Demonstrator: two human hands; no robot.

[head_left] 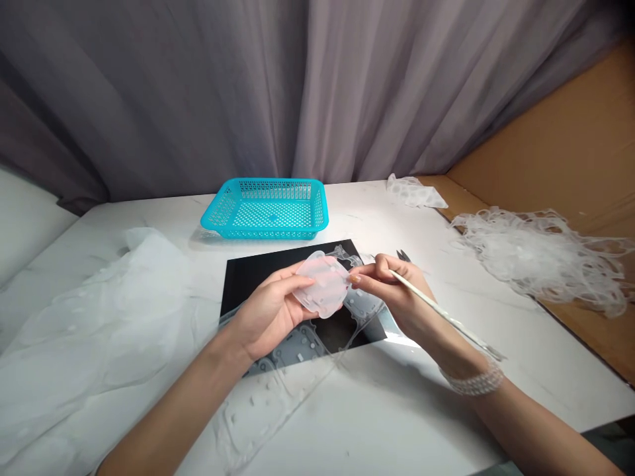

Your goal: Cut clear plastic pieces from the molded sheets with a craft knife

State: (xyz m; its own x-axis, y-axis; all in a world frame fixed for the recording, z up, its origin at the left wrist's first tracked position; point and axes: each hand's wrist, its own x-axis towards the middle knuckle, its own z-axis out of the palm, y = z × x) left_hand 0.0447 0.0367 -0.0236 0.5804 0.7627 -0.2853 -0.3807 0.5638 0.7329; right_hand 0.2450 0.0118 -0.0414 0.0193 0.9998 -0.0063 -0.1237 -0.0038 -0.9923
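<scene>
My left hand (278, 307) holds a thin, milky translucent piece of plastic-like sheet (325, 285) with rounded lobes, thumb on top and fingers beneath. At the piece's right edge, thumb and fingertips of my right hand (391, 281) pinch together. That hand also carries a slim, pale, stick-like tool (441, 312), whose end points back over the wrist. Below both hands lies a clear moulded sheet (297, 350) with outlined shapes and small raised bits, partly on a black mat (248, 274) and partly on the white table. My left hand covers part of it.
A blue perforated basket (264, 235) stands at the back. Whitish translucent sheets (109, 330) are heaped at left. A tangle of cut-out sheet frames (540, 254) lies at right by a cardboard wall (565, 139); another crumpled sheet (415, 192) is behind. Dark pointed tips (403, 255) show past my right hand.
</scene>
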